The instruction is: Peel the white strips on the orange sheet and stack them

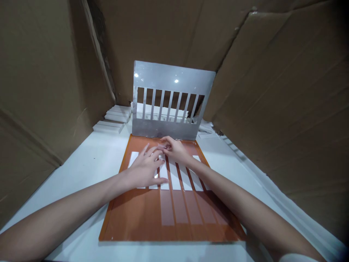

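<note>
An orange board (131,214) lies on the white table, with a row of white strips (177,176) across its middle and pale translucent strips (167,209) below them on the right. Over the left white strips rests my left hand (147,165), its fingers spread. My right hand (174,149) is at the upper middle of the board, close to the left fingertips, its fingers pinched on something small and clear that I cannot make out. Behind the board a grey slotted plate (174,78) stands upright, leaning slightly back.
Stacks of white pieces (118,113) sit at the back left of the table (109,153). More white pieces (205,127) lie at the back right. Brown cardboard walls (40,72) enclose the left, back and right sides.
</note>
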Demonstrator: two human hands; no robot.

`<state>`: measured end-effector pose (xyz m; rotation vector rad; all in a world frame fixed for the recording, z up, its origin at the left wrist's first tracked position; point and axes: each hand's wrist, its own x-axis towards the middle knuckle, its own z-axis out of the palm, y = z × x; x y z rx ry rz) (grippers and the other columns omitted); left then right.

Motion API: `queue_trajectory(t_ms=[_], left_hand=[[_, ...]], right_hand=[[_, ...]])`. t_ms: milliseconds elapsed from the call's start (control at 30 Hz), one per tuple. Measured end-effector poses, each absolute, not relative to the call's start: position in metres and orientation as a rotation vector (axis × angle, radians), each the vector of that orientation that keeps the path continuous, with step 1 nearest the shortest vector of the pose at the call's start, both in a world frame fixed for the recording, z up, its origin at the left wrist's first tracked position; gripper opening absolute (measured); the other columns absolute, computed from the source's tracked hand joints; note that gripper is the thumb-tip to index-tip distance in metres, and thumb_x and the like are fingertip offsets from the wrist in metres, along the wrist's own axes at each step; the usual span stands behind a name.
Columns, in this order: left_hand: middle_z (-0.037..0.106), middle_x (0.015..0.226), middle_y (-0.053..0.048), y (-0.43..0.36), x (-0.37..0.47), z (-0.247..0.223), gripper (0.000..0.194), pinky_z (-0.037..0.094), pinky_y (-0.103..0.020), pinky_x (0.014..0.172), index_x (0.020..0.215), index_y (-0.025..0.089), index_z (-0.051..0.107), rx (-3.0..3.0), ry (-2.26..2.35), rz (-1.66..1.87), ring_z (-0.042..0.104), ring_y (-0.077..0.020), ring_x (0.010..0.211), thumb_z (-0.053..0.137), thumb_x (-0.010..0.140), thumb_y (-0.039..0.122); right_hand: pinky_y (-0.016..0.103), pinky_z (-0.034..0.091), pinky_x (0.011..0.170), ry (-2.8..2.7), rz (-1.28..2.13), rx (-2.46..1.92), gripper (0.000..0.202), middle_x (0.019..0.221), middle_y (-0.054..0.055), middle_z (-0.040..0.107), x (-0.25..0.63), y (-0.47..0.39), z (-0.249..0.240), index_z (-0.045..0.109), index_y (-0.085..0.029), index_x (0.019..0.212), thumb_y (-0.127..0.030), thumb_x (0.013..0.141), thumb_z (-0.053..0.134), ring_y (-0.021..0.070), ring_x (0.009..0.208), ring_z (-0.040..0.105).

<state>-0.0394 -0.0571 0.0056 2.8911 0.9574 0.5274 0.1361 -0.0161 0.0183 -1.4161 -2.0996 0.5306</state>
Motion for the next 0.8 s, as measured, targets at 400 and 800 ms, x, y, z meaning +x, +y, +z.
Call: queue_trajectory(t_ms=[400,800], left_hand=[[0.051,0.100,-0.010,-0.058,-0.037,0.008,0.058,0.020,-0.050,0.106,0.100,0.018,0.065,2.898,1.049,0.539,0.045,-0.0275,0.105,0.054,0.071,0.067],[0.048,0.094,-0.008,-0.057,-0.036,0.005,0.064,0.028,-0.049,0.099,0.094,0.015,0.057,2.890,1.117,0.571,0.044,-0.0268,0.095,0.052,0.067,0.073]], right_hand=[[0.023,0.041,0.064,-2.223,0.516,-1.234,0.022,0.075,0.000,0.063,0.142,-0.033,0.014,0.048,-0.019,0.080,-0.002,0.067,0.052,0.0121,0.069,0.057],[0.022,0.035,0.061,-2.322,0.441,-1.342,0.017,0.069,0.000,0.062,0.144,-0.034,0.016,0.053,-0.017,0.069,-0.001,0.065,0.052,0.0113,0.064,0.054]])
